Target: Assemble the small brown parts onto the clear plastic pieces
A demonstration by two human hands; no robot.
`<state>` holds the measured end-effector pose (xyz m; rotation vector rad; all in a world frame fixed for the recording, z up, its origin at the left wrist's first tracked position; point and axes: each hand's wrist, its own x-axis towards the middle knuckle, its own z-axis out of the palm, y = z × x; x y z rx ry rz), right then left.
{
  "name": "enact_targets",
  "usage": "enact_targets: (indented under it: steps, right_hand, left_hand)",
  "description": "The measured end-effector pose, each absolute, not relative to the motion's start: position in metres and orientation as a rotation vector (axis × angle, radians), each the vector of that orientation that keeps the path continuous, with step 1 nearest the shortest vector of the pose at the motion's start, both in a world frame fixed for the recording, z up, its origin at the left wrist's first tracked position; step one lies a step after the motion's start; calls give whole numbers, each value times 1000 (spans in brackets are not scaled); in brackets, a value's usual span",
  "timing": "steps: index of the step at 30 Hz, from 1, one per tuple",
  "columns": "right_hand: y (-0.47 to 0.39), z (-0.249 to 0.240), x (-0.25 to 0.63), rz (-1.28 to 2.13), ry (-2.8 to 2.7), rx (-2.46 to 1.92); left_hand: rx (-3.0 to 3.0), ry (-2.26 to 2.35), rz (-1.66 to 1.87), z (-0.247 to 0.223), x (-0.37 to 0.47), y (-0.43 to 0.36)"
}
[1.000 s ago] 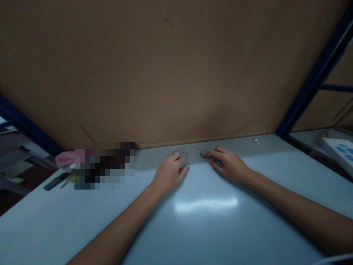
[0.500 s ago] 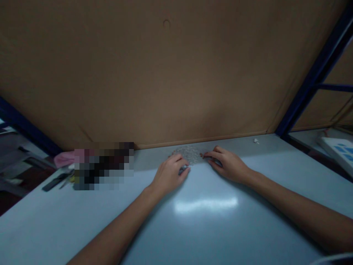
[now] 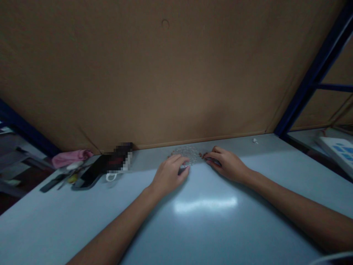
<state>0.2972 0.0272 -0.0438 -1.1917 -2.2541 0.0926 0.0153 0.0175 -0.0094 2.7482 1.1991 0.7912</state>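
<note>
Clear small pieces [image 3: 190, 151] lie in a loose pile near the back edge of the pale table [image 3: 206, 235]. My left hand [image 3: 172, 173] rests at the pile's left front side, its thumb and fingers apart around a gap, with nothing visible between them. On the right, my right hand [image 3: 224, 163] has its fingers curled and lowered to the table. Small brown pieces [image 3: 200, 155] are beside its fingertips; whether it holds any is too small to tell.
A cardboard panel [image 3: 176, 81] stands behind the table. At the left are a pink cloth [image 3: 70, 157], a dark tray [image 3: 89, 176] and a white ring-shaped item [image 3: 111, 177]. A white scrap [image 3: 255, 141] lies at the back right, near a blue frame [image 3: 303, 88].
My left hand's fingertips have shifted slightly at the pile. My right hand is nearly still. The view has moved very slightly.
</note>
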Motion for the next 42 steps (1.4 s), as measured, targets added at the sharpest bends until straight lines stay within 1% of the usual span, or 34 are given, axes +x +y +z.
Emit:
enact_targets:
  steps: [10, 15, 21, 25, 30, 35, 39, 42]
  right_hand:
    - [29, -45, 297, 141, -2234, -1188]
    - [26, -41, 294, 167, -2215, -1111]
    - [16, -36, 285, 366, -2144, -1043]
    - [7, -28, 275, 572, -1966, -1026]
    - [0, -22, 266, 806, -1846, -1031]
    - [1, -21, 264, 903, -1727, -1010]
    - [-1, -22, 264, 1075, -1630, -1054]
    - [-3, -21, 264, 1094, -1593, -1077]
  left_hand:
    - [2698, 976, 892, -23, 25, 14]
    - [2670, 939, 925, -23, 27, 13]
    - [2670, 907, 923, -21, 29, 11]
    - [2678, 912, 923, -21, 29, 11]
    - [2619, 954, 1014, -20, 30, 8]
    - [2553, 959, 1111, -19, 32, 5]
    - [2546, 952, 1171, -20, 33, 6]
    - [2540, 959, 1196, -20, 33, 7]
